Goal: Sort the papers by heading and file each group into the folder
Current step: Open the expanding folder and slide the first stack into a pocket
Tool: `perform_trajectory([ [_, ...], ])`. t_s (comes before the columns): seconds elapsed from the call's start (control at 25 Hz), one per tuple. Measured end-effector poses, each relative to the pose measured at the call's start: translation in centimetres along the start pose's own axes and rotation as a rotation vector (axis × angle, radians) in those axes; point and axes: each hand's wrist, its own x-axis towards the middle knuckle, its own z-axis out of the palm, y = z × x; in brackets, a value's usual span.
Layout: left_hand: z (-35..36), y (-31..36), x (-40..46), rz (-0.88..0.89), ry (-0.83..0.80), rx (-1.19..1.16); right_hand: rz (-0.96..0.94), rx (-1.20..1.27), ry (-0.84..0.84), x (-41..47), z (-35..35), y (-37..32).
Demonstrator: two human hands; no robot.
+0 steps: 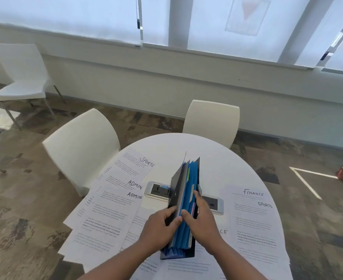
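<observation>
The expanding folder (183,201) stood on its spine near the front middle of the round white bench (213,156), mouth up, resting partly on loose sheets. The left hand (158,225) gripped the dark front cover, thumb curled over its upper edge and pulling it leftward; the right hand (202,215) had its fingers curled into the blue dividers, parting them. Pockets looked empty of papers from this angle — only coloured index tabs showed along the divider tops, and the pocket depths were hidden. Judged light and floppy: thin plastic walls over a pleated base, likely to sag or tip if released, so best held by the stiffer cover edge or steadied at the base. The papers were unfiled, lying flat in overlapping spreads: a left spread (108,203) headed SPORTS and ADMIN, a right spread (255,223) headed FINANCE and SPORTS, more under the folder. Single sheets — thin, limp, prone to sliding on each other; lift by a corner or edge, squaring each group before dropping it in
</observation>
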Motion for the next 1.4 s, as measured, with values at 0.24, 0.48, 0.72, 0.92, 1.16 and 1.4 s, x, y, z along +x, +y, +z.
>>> perform_trajectory([
  [0.24, 1.5, 0.4, -0.1, -0.079, 0.031, 0.057, -0.007, 0.054, -0.077, 0.1, -1.0, 0.5],
  [0.48, 1.5, 0.7, -0.6, -0.084, 0.088, 0.082, -0.028, 0.076, -0.125, -0.1, -0.1, 0.1],
  [0.72, 1.6, -0.1, -0.9, -0.002, -0.013, -0.008, 0.074, 0.186, -0.069, -0.4, 0.7, 0.0],
  [0.92, 1.4, -2.8, -0.6, 0.094, -0.269, -0.126, 0.132, 0.195, 0.041, -0.6, 1.3, -0.6],
  [1.16, -1.8, -5.7, 0.7, -0.045, -0.333, -0.307, 0.209, 0.184, 0.268, -0.5, 1.6, -1.7],
  [1.4, -6.2, -8.5, 4.5, -0.42, -0.431, -0.62, 0.14, 0.513, 0.404, 0.0, -1.1, -2.3],
])
